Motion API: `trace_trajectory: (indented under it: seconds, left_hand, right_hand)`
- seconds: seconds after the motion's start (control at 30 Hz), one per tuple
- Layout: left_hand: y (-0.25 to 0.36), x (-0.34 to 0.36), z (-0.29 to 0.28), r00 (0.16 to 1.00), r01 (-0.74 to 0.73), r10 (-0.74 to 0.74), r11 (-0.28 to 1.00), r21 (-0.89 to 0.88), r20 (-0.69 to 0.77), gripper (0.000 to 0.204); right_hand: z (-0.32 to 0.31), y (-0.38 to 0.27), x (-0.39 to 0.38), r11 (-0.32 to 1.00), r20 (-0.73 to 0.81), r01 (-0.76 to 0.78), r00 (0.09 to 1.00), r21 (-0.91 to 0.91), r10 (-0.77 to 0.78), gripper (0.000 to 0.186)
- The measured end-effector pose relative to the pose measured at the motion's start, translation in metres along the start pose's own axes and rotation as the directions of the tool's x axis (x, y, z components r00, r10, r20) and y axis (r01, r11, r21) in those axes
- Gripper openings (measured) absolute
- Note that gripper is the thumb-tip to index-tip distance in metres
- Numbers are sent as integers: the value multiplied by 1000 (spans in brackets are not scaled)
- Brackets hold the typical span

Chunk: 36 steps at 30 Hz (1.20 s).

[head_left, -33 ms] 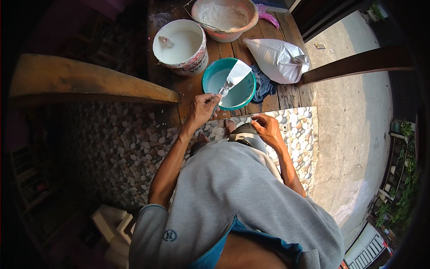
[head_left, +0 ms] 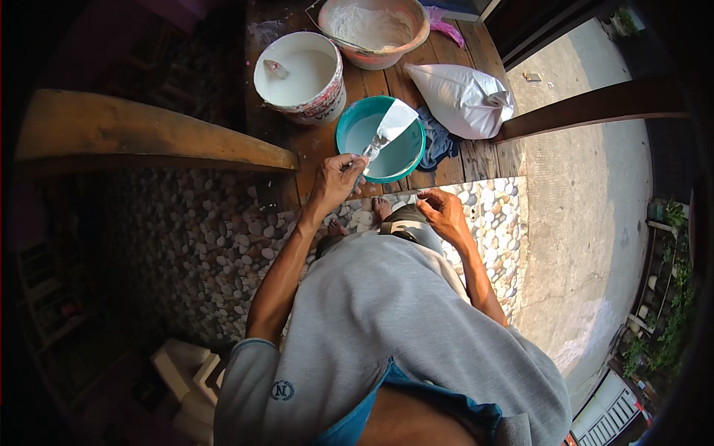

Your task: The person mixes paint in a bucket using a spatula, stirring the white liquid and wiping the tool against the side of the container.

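My left hand (head_left: 340,178) grips the handle of a putty knife (head_left: 396,123). Its wide pale blade tilts up and to the right over a teal basin (head_left: 343,157), which contains a whitish liquid. At waist height, beyond the front edge of the wooden table, hangs my right hand (head_left: 445,213). Its fingers are loosely bent and slightly apart, and I see nothing in them. A dark bluish cloth (head_left: 439,143) lies against the basin's right side.
On the wooden table (head_left: 480,160) stand a white bucket (head_left: 316,109) of white material and a pinkish bucket (head_left: 370,59) with pale powder inside. A white sack (head_left: 461,97) lies at the right. Wooden posts or beams (head_left: 156,134) flank both sides. Pebble-patterned flooring (head_left: 223,230) is underfoot.
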State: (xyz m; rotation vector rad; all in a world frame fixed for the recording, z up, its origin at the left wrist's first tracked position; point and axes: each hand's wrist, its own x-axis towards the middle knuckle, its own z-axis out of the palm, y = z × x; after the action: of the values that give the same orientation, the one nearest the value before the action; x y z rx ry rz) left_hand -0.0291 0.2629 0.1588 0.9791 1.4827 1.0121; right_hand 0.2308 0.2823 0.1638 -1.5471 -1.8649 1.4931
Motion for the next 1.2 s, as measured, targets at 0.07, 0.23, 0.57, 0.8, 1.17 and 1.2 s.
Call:
trace_trajectory:
  seconds: [0.07, 0.23, 0.57, 0.8, 1.17, 1.2]
  left_hand:
    - [11, -3, 3, 1000, 9, -8, 1000, 22, -17, 37]
    - [10, -11, 11, 930, -144, 324, 756, 638, -174, 72]
    - [14, -83, -47, 907, 56, 97, 936, 346, -410, 52]
    - [-134, -171, -155, 880, 89, 79, 941, 326, -468, 41]
    - [-172, -327, -310, 870, -171, -31, 917, -360, -492, 56]
    - [-176, -328, -326, 869, -184, -20, 915, -360, -494, 56]
  right_hand:
    - [-1, -1, 1, 999, -9, 34, 999, -14, -34, 29]
    - [-1, 9, 3, 998, 1, 54, 999, -38, -54, 30]
    - [-4, 3, -10, 965, 141, 88, 988, -247, -54, 32]
    - [78, -5, -22, 772, 200, 312, 950, -554, -241, 21]
    - [331, -142, -51, 758, 484, 585, 772, -289, -411, 12]
    - [346, -151, -45, 750, 484, 607, 755, -264, -442, 12]
